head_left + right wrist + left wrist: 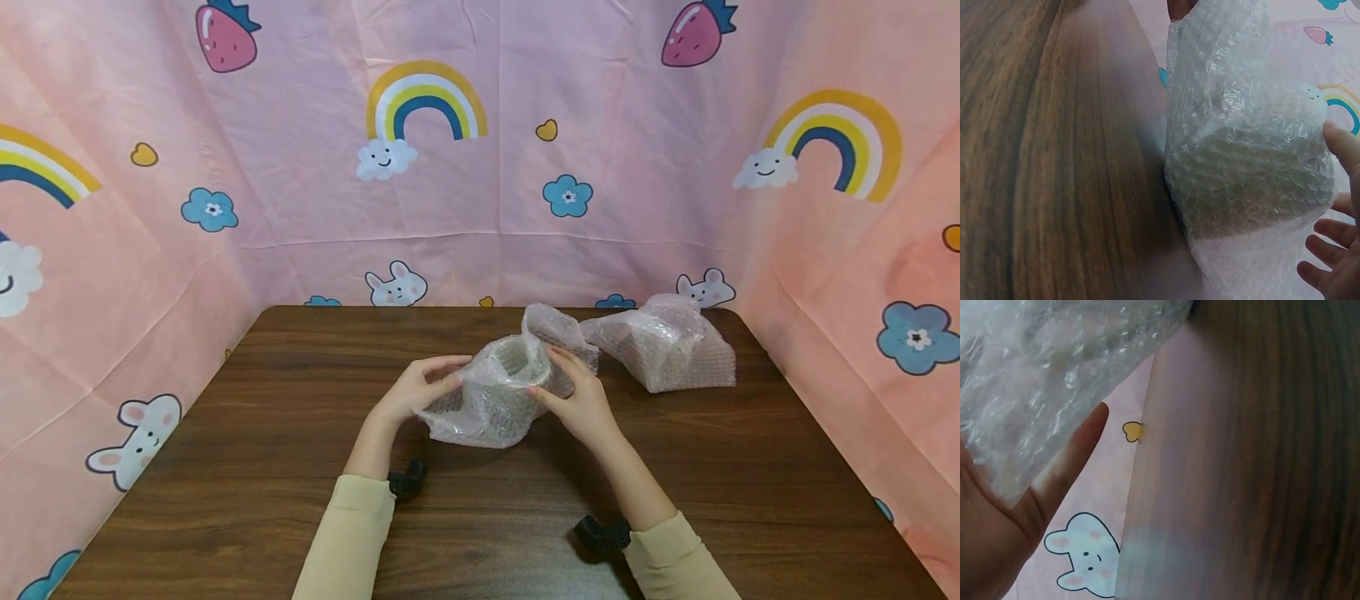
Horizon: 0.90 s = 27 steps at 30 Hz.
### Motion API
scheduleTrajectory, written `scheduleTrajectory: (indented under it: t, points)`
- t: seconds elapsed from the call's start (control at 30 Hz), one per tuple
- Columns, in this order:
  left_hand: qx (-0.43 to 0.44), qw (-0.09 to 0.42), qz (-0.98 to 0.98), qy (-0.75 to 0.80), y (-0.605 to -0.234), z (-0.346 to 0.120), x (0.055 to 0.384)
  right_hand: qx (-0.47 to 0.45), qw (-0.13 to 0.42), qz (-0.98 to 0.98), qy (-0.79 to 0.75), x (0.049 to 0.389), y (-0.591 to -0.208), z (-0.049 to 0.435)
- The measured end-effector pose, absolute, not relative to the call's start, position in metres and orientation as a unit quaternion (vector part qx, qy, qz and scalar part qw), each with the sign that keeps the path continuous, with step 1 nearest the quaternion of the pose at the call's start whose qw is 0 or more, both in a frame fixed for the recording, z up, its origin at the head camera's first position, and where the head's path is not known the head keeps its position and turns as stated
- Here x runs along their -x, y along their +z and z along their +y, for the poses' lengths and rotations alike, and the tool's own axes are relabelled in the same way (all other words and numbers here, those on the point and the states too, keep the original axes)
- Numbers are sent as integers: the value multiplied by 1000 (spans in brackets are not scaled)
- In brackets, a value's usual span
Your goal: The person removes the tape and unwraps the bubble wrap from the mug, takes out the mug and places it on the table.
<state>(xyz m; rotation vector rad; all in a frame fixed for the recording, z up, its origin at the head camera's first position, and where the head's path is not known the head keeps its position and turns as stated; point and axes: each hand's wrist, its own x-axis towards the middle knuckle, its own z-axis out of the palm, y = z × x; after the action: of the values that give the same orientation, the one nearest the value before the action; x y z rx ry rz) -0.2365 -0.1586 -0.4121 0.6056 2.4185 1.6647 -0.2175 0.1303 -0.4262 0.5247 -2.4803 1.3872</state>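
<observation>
A round, open-topped vessel wrapped in bubble wrap point(504, 408) rests near the middle of the table; greenish layers show through the plastic, and its exact kind cannot be told. My left hand point(420, 388) holds the loose wrap on its left side, thumb in front and fingers partly hidden behind. In the left wrist view, the thumb point(1082, 447) lies along the edge of the plastic. Across the vessel, my right hand point(587, 407) grips the right side near the rim between thumb and forefinger. The other right fingers point(1329, 250) spread beside the wrap in the right wrist view.
Behind and to the right lies a second bubble-wrapped bundle point(663, 346), close to a raised flap of the first one's wrap. The brown wooden table point(300, 350) is enclosed by a pink patterned cloth point(495, 192). A black wrist band point(603, 533) is on each forearm.
</observation>
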Motion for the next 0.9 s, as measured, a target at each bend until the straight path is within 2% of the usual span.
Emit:
scheduleTrajectory:
  t: [0.23,0.43,0.9]
  points:
    - [-184,42,808,558,-424,-156,243,-178,125,-851,477,217,-425,130]
    - [-191,-9,810,554,-422,-151,241,-178,124,-851,479,217,-426,130]
    - [-199,-68,789,577,-434,-148,249,-179,127,-848,482,217,-426,129]
